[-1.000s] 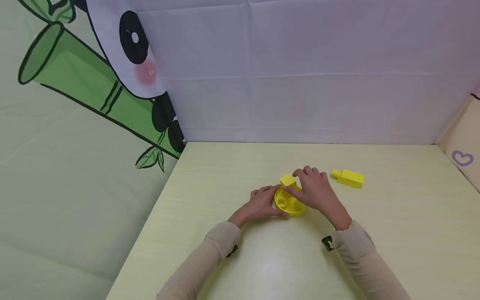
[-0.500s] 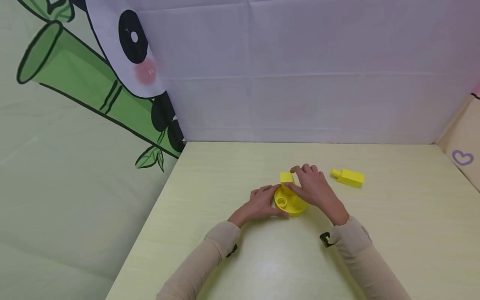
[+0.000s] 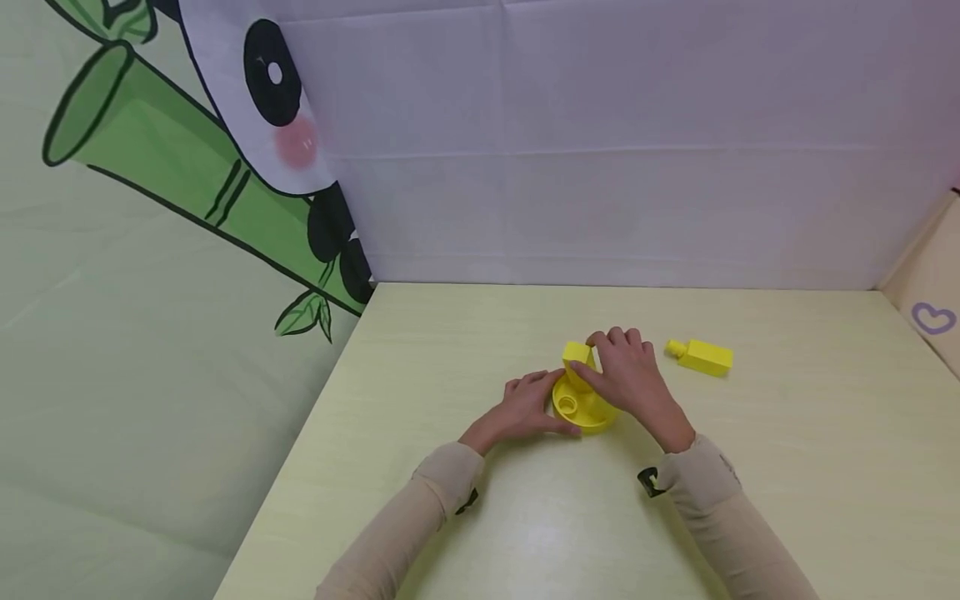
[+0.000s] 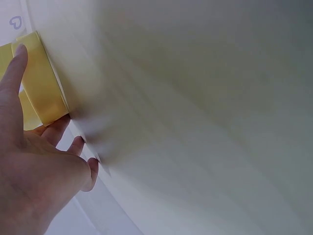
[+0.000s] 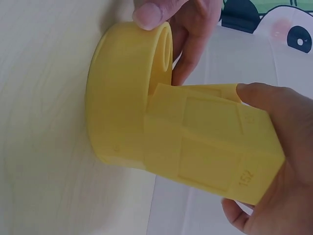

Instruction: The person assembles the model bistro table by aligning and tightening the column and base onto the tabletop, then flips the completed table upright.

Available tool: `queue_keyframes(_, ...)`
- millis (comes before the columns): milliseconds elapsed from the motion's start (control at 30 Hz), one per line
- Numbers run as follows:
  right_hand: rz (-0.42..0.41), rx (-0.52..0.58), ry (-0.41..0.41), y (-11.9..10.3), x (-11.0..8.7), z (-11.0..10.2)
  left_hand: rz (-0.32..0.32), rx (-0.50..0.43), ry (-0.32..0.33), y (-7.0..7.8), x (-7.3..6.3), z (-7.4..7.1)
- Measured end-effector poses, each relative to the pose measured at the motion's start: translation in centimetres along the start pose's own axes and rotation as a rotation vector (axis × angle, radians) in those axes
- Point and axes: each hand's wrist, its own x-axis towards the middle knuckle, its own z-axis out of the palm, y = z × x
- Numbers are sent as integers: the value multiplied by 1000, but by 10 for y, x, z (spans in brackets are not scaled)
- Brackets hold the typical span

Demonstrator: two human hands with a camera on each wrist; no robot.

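A round yellow dish [image 5: 117,103] sits on a pale tabletop [image 3: 810,467] with faint wood grain, and a soft patch of light shines on the surface nearer the person than the dish. The left hand [image 3: 522,408] grips the dish from its left, thumb on the near wall and the other fingers spread around the far side. The right hand [image 3: 633,375], at the dish's right, pinches a yellow block [image 5: 210,142] between thumb and fingers; the block stands slightly tilted over the far part of the dish, and its seating inside is hidden. A small ring-shaped socket [image 3: 567,406] shows on the left of the dish's floor. Beyond the dish and to its right, well apart, a second yellow block [image 3: 705,357] lies on its side, knob pointing left. Farther behind the dish, a creased pale lilac cloth [image 3: 600,142] rises from the tabletop's back edge. Far to the dish's left hangs a pale green drape [image 3: 112,400], printed with a bamboo stalk [image 3: 165,158] and part of a black-and-white cartoon figure [image 3: 225,92]. Far to its right, a peach panel [image 3: 918,271] carries a purple heart outline [image 3: 933,331]. Beige sleeves [image 3: 405,521] reach toward the dish from the near side.
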Motion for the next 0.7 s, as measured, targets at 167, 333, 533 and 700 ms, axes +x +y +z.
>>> queue_keyframes(167, 19, -7, 24, -1, -1, -1, -2, -2, -1, 1, 1, 0)
queue_keyframes(333, 56, -3, 50, -2, -2, -2, -3, -2, 1, 1, 1, 0)
queue_keyframes(533, 55, -8, 41, -2, -3, -3, -5, -7, -1, 2, 0, 0)
queue_keyframes(700, 60, -21, 45, -2, -3, -3, -8, 2, 0, 1, 1, 0)
